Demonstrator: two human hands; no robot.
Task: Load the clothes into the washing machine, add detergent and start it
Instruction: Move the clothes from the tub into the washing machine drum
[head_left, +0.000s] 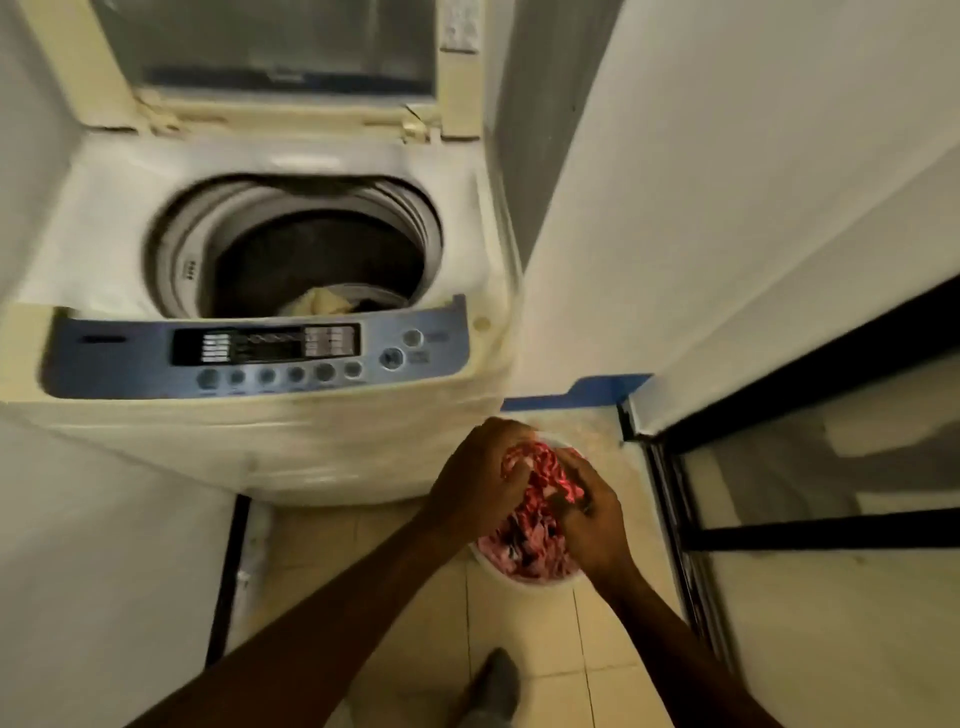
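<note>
One washing machine (249, 291) stands up and to the left of the fingers (511, 470), with one lid (270, 52) raised above it and one drum opening. Inside the drum, one pale piece of cloth (322, 301) shows clearly; any others beside it are too dark to count. The control panel (260, 356) carries one dark display, six round buttons in a row beneath it and two more round buttons at its right end. Two hands are in view, the left hand (475, 480) and the right hand (589, 514), both closed on one bundle of red-and-white patterned clothes (540, 480). One white basket (519, 577) sits under the fingers. One foot (493, 686) shows below them on the floor (519, 623).
</note>
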